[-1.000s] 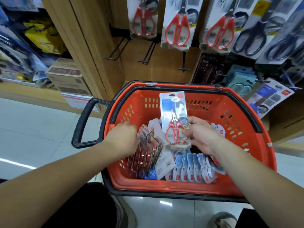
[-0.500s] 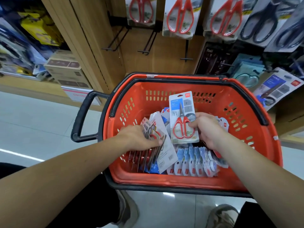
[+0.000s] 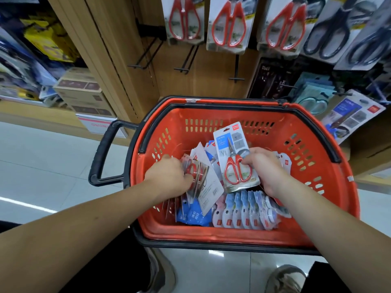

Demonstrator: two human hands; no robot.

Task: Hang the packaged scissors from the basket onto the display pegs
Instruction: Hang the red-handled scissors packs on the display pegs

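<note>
Overhead, pegs (image 3: 236, 66); right hand (image 3: 264, 170) grips scissors pack (image 3: 234, 161), left hand (image 3: 169, 178) clutches packs (image 3: 204, 183) in basket (image 3: 211, 116).

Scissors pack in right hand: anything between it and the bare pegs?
Nothing visible: the right hand holds the scissors pack upright in the basket, with open air up to the bare pegs beyond its far rim.

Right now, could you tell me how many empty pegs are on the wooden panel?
3, under the hanging red scissors: left peg, middle peg, right peg. Further right, others may be hidden.
</note>
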